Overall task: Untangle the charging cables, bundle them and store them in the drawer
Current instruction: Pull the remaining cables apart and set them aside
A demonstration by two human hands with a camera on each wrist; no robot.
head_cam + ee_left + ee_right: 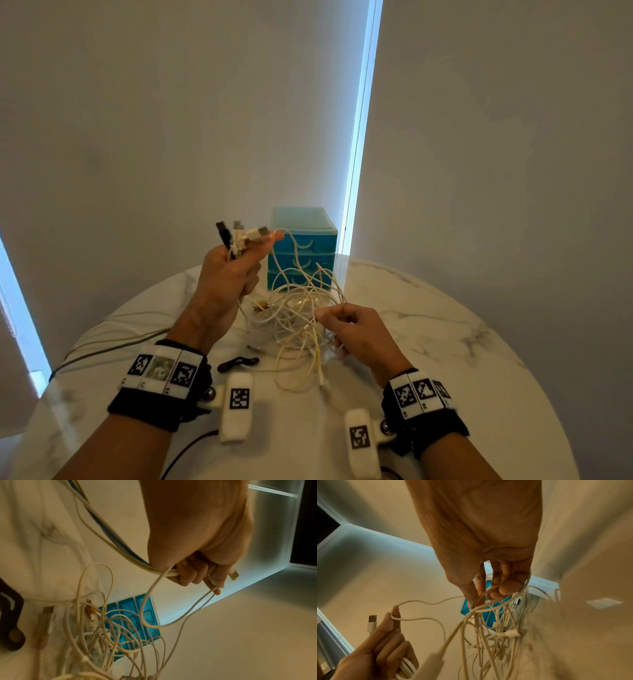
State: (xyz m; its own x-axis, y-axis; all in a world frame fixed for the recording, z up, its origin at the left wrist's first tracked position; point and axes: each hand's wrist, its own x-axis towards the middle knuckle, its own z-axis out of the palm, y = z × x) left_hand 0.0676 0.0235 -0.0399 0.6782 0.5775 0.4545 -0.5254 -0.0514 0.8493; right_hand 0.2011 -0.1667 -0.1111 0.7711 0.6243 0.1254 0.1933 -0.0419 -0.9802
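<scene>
My left hand (236, 263) is raised above the table and grips a bunch of cable ends (243, 236), their white and black plugs sticking up; the left wrist view shows its fingers (192, 574) curled round several cables. A tangle of white cables (298, 315) hangs from it down to the marble table. My right hand (346, 325) is at the tangle's right side and pinches one white strand between thumb and forefinger (476, 599). The blue three-drawer box (303, 253) stands behind the tangle with all its drawers shut.
A black cable tie (238, 364) lies on the round marble table (445, 342) in front of the tangle. More cables (113, 339) trail off the table's left edge. A wall stands close behind the drawer box.
</scene>
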